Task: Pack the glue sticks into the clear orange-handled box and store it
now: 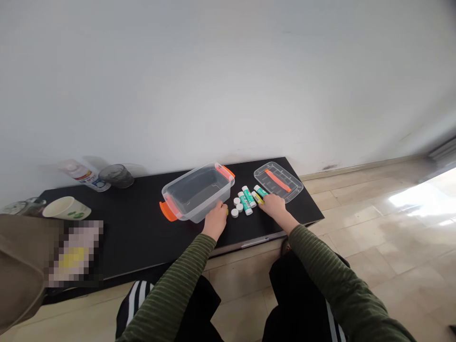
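My left hand [215, 221] is closed beside the front wall of the clear plastic box [210, 204]. A bit of something yellow [227, 210] shows at its fingertips; the rest is hidden. My right hand [274, 206] reaches onto the table with its fingers closed on a yellow-labelled glue stick [257, 197]. Right by those fingers lies a green-labelled glue stick [260, 191]. Two more green-labelled glue sticks [245, 203] lie side by side between my hands. Three round white pieces, like caps [234, 213], are grouped to their left. The box has orange latches and no lid on it.
The clear lid [285, 185] with an orange handle lies at the table's right end. On the left stand a spray can [85, 175], a dark glass [117, 176] and a paper cup [67, 209]. A person's sleeve [24, 266] is at far left. The wall [213, 95] backs the black table [142, 237].
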### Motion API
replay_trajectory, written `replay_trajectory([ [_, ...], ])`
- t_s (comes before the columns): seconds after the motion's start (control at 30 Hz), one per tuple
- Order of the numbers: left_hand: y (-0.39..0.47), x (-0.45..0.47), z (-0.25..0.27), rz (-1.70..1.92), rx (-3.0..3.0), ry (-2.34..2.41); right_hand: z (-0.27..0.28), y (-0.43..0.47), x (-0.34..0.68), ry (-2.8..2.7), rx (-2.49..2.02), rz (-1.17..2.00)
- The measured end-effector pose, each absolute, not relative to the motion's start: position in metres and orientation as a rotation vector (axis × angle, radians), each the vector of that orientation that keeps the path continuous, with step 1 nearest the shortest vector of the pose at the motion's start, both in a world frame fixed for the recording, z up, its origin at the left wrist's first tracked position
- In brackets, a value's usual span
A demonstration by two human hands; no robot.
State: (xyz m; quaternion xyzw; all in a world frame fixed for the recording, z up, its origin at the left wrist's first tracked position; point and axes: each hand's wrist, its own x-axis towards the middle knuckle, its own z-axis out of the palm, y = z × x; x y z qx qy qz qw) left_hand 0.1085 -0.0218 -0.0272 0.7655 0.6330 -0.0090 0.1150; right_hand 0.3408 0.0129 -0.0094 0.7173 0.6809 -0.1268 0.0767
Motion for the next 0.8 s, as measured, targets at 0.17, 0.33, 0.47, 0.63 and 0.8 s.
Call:
replay_trajectory([
  [0.17, -0.02, 0.099, -0.025, 0.236, 2.122, 1.841, -0.002, 0.01, 0.348, 2.106, 2.266, -0.393],
  [0.33, -0.022, 0.087, -0.024, 0.734, 1.795, 1.611, 0.006, -0.007, 0.353, 2.558, 2.29, -0.6],
  [0.47, -0.027, 0.088, -0.025, 0.927, 1.52, 1.411, 0.005, -0.028, 0.339, 2.867, 2.048, -0.936],
  [0.63, -0.034, 0.092, -0.017, 0.988, 1.493, 1.274, 0.005, -0.041, 0.325, 3.047, 1.831, -0.961],
  [0.8, -0.038, 0.091, -0.007, 0.989, 1.737, 1.336, 0.006, -0.043, 0.329, 3.104, 1.907, -0.838],
])
